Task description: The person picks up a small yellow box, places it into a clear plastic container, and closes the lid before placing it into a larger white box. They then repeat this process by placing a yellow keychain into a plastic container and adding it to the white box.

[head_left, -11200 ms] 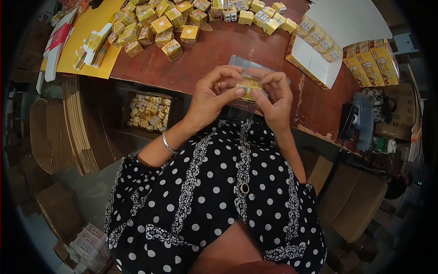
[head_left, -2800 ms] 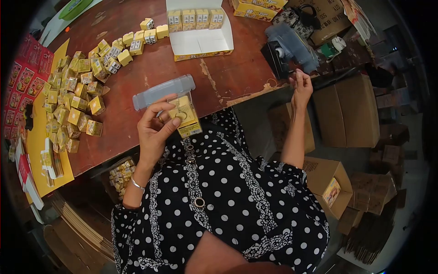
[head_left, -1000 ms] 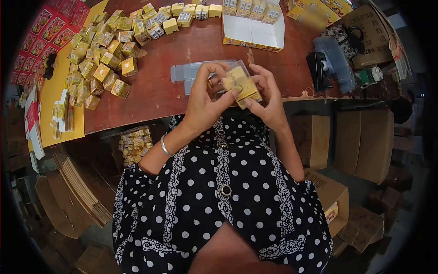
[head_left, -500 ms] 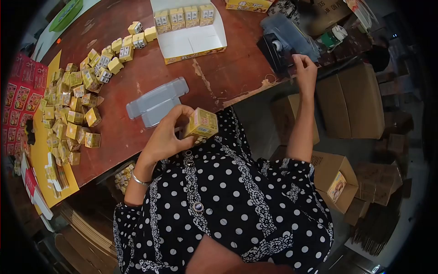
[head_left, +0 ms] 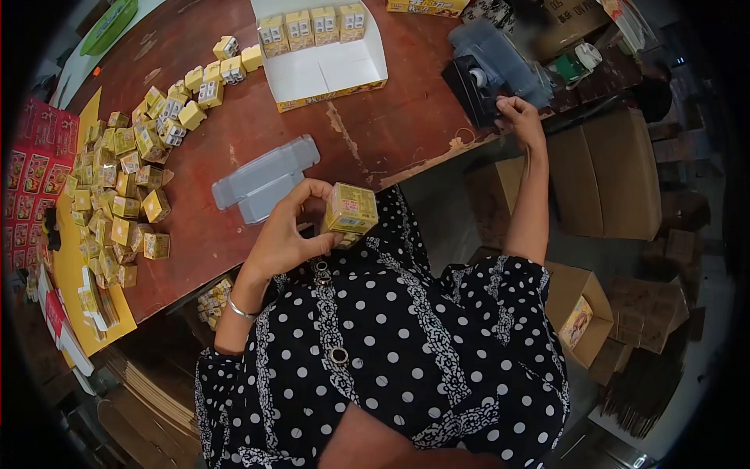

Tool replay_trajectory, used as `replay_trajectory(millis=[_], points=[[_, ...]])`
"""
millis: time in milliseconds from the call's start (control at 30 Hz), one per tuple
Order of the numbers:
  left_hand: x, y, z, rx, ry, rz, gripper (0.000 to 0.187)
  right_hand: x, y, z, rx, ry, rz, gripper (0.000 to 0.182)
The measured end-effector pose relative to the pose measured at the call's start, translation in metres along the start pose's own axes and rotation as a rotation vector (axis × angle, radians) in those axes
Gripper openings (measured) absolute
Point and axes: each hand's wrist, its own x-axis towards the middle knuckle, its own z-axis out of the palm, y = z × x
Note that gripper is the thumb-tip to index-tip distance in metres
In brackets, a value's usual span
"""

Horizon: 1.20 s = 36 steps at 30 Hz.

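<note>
My left hand (head_left: pixel 285 234) grips a small yellow box (head_left: pixel 351 213) between thumb and fingers, near the table's front edge. My right hand (head_left: pixel 521 123) is at the black tape dispenser (head_left: pixel 470 87), its thumb and fingertips pinched together; whatever is between them is too small to make out. A clear plastic tray (head_left: pixel 266 178) lies unfolded beside my left hand. Behind it stands an open white display box (head_left: pixel 328 72) with a row of several small yellow boxes inside.
Many small yellow boxes (head_left: pixel 117 195) are heaped on the table's left. Clear plastic sheets (head_left: pixel 500 59) lie behind the dispenser. Cardboard cartons (head_left: pixel 609 176) stand at the right, below the table. A green basket (head_left: pixel 109 27) is at the far left.
My right hand has shifted slightly down and its fingers have closed in beside the dispenser. The box in my left hand has turned slightly.
</note>
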Motion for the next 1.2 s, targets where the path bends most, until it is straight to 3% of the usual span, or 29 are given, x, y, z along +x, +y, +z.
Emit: replay_trajectory(millis=[33,100,300,533,633,700,767,800,867,900,933,1067,1200], points=[[0.0,-0.001,0.0,-0.018,0.003,-0.007,0.05,-0.008,-0.001,0.002,-0.001,0.0,0.001,0.017],[0.003,-0.003,0.001,-0.019,-0.003,0.004,0.05,-0.022,-0.003,0.004,0.302,0.063,-0.022,0.017],[0.005,-0.001,0.01,-0.114,-0.007,0.097,0.052,-0.027,0.046,0.009,0.306,0.123,-0.119,0.013],[0.005,-0.001,0.006,-0.198,-0.012,0.189,0.056,-0.026,0.048,0.015,0.258,0.19,-0.179,0.014],[0.004,0.001,0.009,-0.297,0.004,0.268,0.059,-0.018,0.051,0.006,-0.01,0.186,-0.31,0.015],[0.001,0.002,0.011,-0.334,0.037,0.308,0.06,-0.02,0.051,-0.005,-0.525,0.303,-0.456,0.015],[-0.003,0.004,0.011,-0.31,0.098,0.348,0.061,-0.045,0.025,0.011,-0.607,0.489,-0.515,0.012],[-0.004,0.003,0.012,-0.309,0.115,0.35,0.061,-0.059,0.007,0.023,-0.601,0.474,-0.523,0.012],[-0.001,0.0,0.014,0.014,0.314,0.481,0.059,-0.096,-0.033,0.056,0.137,0.273,-0.377,0.02],[-0.001,0.0,0.016,0.017,0.304,0.474,0.059,-0.119,-0.052,0.08,0.228,0.185,-0.386,0.022],[0.0,0.002,0.019,0.08,0.364,0.509,0.057,-0.141,-0.07,0.108,0.317,0.1,-0.398,0.024],[0.001,-0.001,0.021,0.359,0.54,0.653,0.056,-0.215,-0.125,0.181,0.505,-0.343,-0.37,0.063],[-0.004,0.006,0.015,0.513,0.578,0.788,0.058,-0.227,-0.121,0.205,0.558,-0.434,-0.299,0.075]])
